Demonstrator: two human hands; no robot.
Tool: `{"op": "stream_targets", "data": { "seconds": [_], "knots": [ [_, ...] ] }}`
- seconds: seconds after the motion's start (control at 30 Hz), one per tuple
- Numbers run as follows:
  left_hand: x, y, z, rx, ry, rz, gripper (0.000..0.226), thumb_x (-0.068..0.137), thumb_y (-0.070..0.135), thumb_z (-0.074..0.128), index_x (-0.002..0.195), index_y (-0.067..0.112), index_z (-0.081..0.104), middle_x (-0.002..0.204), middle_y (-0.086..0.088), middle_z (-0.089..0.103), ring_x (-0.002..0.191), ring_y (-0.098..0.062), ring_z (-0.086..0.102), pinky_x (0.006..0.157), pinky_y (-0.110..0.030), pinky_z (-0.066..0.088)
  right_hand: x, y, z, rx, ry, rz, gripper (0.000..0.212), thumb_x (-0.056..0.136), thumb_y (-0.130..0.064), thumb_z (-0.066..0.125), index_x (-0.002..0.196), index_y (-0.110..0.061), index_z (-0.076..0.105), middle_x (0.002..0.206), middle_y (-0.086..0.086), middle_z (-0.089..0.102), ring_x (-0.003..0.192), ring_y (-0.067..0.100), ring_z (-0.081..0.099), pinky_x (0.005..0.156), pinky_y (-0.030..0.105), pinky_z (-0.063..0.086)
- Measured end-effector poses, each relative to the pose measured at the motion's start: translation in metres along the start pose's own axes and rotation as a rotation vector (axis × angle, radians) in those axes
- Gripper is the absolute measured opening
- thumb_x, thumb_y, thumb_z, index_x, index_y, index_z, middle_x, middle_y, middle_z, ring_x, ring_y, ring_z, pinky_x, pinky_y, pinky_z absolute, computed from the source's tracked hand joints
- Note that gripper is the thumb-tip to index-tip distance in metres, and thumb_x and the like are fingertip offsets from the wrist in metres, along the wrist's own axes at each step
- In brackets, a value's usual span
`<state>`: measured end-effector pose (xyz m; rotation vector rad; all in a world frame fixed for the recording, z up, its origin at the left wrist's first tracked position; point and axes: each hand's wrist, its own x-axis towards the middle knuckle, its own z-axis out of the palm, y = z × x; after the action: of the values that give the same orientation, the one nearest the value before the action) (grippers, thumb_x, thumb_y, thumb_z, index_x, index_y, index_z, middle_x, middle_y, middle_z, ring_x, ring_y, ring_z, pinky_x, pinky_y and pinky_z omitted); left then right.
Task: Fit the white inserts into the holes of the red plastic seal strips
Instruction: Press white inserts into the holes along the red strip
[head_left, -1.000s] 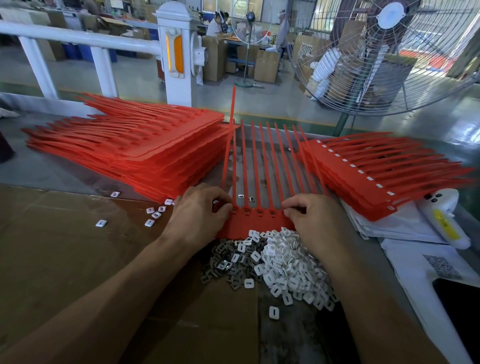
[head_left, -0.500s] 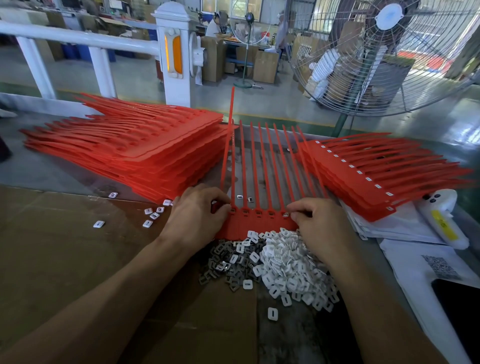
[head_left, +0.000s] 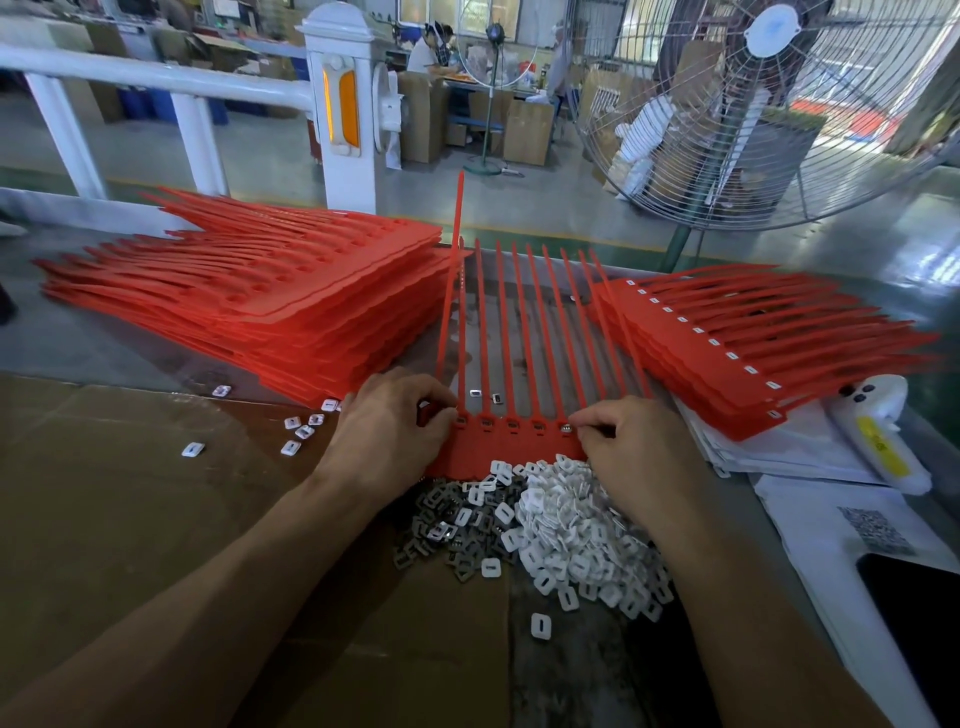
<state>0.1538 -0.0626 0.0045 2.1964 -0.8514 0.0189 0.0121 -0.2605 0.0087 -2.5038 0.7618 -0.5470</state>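
Red seal strip (head_left: 511, 448) pinched at both ends by curled left hand (head_left: 395, 423) and right hand (head_left: 636, 441).

Red strips (head_left: 514, 447), white inserts (head_left: 576, 525)

The hands' fingertips hide part of the red strip (head_left: 511, 447) and whatever insert they pinch.

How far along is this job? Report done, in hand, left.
Done: the right stack shows white inserts in its holes. In hand: both hands, left hand and right hand, work on the strip sheet. Left: the tall left stack and the insert pile.
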Motion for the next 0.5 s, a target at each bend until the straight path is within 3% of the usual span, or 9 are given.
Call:
{"op": "stream_targets", "data": {
  "seconds": [0.13, 0.27, 0.5],
  "knots": [
    [0.0003, 0.0, -0.0002, -0.002, 0.009, 0.0, 0.009, 0.093, 0.034, 0.068, 0.101, 0.035, 0.073, 0.109, 0.012, 0.062, 0.109, -0.013, 0.054, 0.103, -0.048, 0.044, -0.0007, -0.0007, -0.0018, -0.001, 0.0, 0.033, 0.022, 0.1, -0.016, 0.062, 0.111, -0.025, 0.079, 0.101, -0.007, 0.077, 0.053, 0.0, 0.058, 0.055, 0.015, 0.041],
    [0.0004, -0.0005, -0.0001, -0.003, 0.008, 0.0, 0.01, 0.093, 0.034, 0.068, 0.102, 0.035, 0.073, 0.108, 0.013, 0.061, 0.11, -0.013, 0.054, 0.103, -0.048, 0.044, -0.0034, -0.0051, -0.0029, 0.012, 0.019, 0.012, 0.021, 0.099, -0.018, 0.063, 0.112, -0.024, 0.08, 0.107, -0.009, 0.076, 0.075, 0.005, 0.068, 0.075, 0.029, 0.058],
    [0.0009, -0.0003, -0.0004, 0.003, 0.004, -0.007, 0.012, 0.094, 0.035, 0.067, 0.104, 0.034, 0.073, 0.11, 0.012, 0.061, 0.113, -0.014, 0.054, 0.105, -0.048, 0.043, -0.0037, -0.0094, -0.0016, 0.014, 0.013, 0.046, 0.013, 0.098, -0.021, 0.067, 0.103, -0.023, 0.079, 0.091, -0.011, 0.073, 0.073, 0.008, 0.066, 0.072, 0.033, 0.057]
  ]
}}
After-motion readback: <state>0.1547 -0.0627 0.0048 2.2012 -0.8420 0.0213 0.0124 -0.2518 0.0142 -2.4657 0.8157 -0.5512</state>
